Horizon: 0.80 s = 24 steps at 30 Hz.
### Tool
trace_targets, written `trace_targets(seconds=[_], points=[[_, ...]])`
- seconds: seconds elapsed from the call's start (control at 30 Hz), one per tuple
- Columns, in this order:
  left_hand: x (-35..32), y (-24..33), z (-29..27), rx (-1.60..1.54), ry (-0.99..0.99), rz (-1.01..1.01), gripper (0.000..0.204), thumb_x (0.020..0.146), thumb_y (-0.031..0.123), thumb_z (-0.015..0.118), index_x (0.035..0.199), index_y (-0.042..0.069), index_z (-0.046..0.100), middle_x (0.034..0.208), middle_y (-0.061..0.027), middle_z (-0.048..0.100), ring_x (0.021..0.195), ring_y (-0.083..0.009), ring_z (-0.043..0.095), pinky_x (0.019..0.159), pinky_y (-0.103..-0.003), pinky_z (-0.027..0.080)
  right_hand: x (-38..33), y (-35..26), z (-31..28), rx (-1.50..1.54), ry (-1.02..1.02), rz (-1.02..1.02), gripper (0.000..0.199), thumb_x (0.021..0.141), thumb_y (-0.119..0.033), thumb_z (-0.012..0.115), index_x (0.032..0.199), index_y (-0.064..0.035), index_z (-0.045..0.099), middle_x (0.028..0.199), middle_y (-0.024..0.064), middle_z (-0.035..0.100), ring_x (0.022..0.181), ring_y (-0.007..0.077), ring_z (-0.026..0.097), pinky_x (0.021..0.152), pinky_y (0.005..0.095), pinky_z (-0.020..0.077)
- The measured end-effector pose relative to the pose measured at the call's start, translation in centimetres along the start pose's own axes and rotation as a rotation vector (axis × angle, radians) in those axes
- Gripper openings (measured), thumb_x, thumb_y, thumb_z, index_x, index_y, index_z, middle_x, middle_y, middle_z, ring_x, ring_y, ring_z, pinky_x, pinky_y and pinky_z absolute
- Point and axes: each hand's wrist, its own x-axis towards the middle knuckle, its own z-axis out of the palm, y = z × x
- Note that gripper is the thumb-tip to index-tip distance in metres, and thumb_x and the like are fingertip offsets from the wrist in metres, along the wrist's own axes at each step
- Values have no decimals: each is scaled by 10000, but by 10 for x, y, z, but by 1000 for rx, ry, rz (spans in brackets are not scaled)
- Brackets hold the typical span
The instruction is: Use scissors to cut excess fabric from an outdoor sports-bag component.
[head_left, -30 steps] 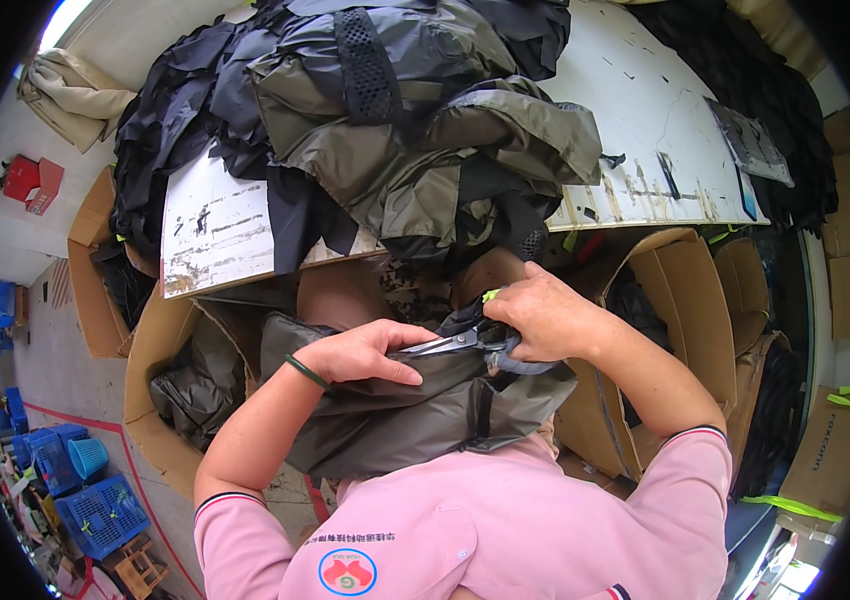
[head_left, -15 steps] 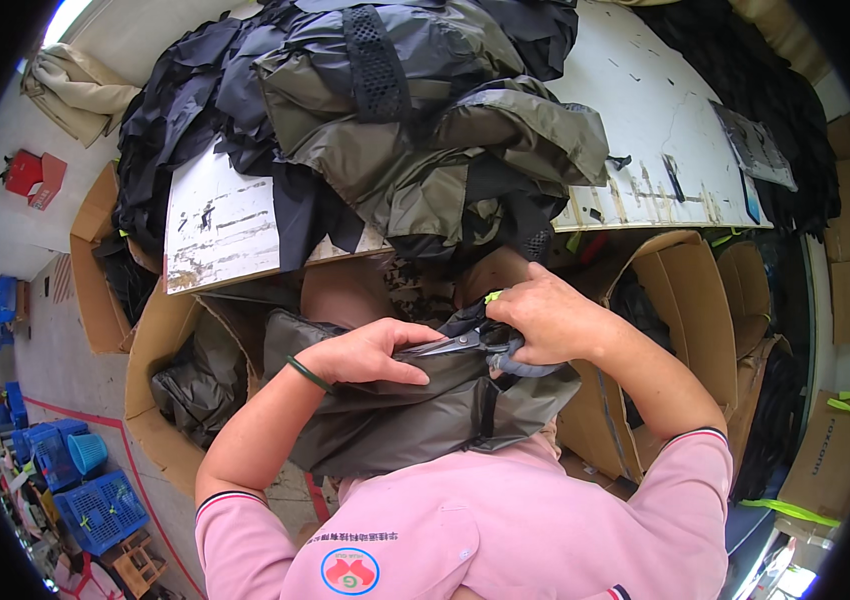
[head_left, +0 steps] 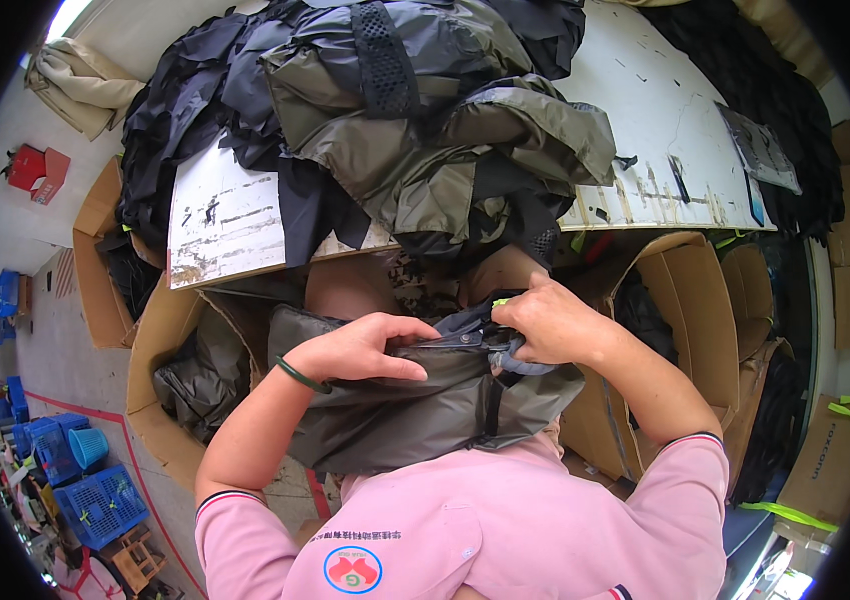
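Note:
Across my lap lies a dark olive-grey piece of shiny fabric [head_left: 395,425] with a black strap [head_left: 491,408] on it. My right hand [head_left: 551,322] is closed around scissors [head_left: 463,340] whose handles are wrapped in grey-blue material. The blades point left over the fabric's upper edge. A small yellow-green bit [head_left: 501,302] shows at the right fingertips; whether it is pinched there is unclear. My left hand [head_left: 365,350], with a dark green band at the wrist, lies at the blade tips. Its thumb and fingers are apart, and the fingertips partly hide the blade ends.
A heap of black and olive fabric [head_left: 435,130] covers much of the worn white table [head_left: 645,110] ahead. Open cardboard boxes stand left [head_left: 160,400] and right [head_left: 690,330], with dark fabric inside. Blue crates [head_left: 100,505] sit on the floor at far left.
The scissors have turned slightly, and their blades look darker and lie a little higher. My left fingers have shifted slightly at the blade tips. The fabric stays on my lap.

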Motion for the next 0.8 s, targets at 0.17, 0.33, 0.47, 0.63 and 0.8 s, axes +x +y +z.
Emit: trace_targets(seconds=[0.17,0.33,0.47,0.63,0.8], points=[[-10,0,1,101,82,-33,413,851,198,774,1203,35,632,810,-34,624,732,-109,543,668,-282,453,-3,0,6,-19,97,-20,418,686,-406,818,796,-50,629,745,114,655,778,292,657,764,400,417],[-12,-3,6,87,92,-50,344,867,169,749,1163,31,643,802,-21,622,717,-96,535,653,-273,446,-1,-4,3,47,150,-20,409,634,-332,819,813,-50,583,791,109,629,828,305,647,797,421,412],[-12,-4,9,30,109,-48,327,873,150,737,1159,24,641,799,-13,621,715,-89,533,650,-268,445,-1,-7,2,39,176,-34,420,635,-341,820,825,-50,585,812,104,627,848,299,643,789,422,411],[-13,-2,8,-8,100,-68,322,875,134,732,1163,23,640,812,-5,619,737,-78,534,663,-257,448,5,-11,0,44,169,-40,424,638,-346,825,820,-47,586,809,102,629,844,299,643,771,418,411],[-15,-1,8,-30,113,-60,322,876,129,730,1167,23,640,824,-2,621,751,-74,535,674,-252,451,7,-11,1,37,129,-27,420,647,-345,827,812,-44,585,818,101,645,859,290,649,765,409,409]])
